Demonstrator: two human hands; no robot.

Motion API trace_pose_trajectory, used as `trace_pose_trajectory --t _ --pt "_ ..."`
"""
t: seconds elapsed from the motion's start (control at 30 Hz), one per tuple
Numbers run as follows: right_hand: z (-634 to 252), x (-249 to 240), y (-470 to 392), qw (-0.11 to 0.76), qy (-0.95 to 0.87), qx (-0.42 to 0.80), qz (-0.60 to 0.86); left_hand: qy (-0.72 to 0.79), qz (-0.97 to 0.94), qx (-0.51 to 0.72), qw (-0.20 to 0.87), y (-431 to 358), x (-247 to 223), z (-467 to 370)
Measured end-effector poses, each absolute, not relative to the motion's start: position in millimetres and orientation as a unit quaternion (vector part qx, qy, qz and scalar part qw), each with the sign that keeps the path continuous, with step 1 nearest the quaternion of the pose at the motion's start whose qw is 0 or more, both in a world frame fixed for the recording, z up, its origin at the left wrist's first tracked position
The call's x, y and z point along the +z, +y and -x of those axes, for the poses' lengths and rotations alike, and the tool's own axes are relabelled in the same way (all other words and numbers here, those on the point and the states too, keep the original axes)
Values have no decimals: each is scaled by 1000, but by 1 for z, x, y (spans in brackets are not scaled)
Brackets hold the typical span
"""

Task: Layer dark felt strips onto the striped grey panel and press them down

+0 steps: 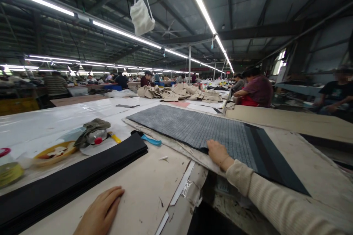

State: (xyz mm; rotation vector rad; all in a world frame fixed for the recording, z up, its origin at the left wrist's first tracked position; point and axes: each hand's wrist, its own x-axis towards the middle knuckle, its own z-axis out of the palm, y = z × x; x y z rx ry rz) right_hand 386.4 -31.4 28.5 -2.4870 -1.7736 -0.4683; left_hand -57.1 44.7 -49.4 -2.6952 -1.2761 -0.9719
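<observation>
My left hand [101,210] rests flat on the beige tabletop [154,180], fingers stretched out with nothing in them. With its fingers bent over the near edge of a grey ribbed fabric panel [190,125], my right hand [218,153] grips that edge, which turns up slightly dark beside the fingers. The panel lies flat and has dark plain bands [264,150] at its right end. To the left of my left hand is a stack of long black strips [74,176].
Behind the strips lie a yellow bowl [56,153], a jar [10,169], a yellow-handled tool [114,137] and a blue strap-like piece [151,140]. Beige cut pieces [184,91] are heaped farther back. A gap [212,205] separates the tables. A person [255,88] works at right.
</observation>
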Motion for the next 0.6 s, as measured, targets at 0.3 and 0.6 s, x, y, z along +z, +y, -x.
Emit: trace_pose_trajectory --t 0.3,0.6 --pt "-505 152 -70 73 -435 -212 872 -413 857 -308 -4 47 -55 57" --pt "-433 75 -69 34 -556 -233 797 -420 857 -299 -12 48 -50 57"
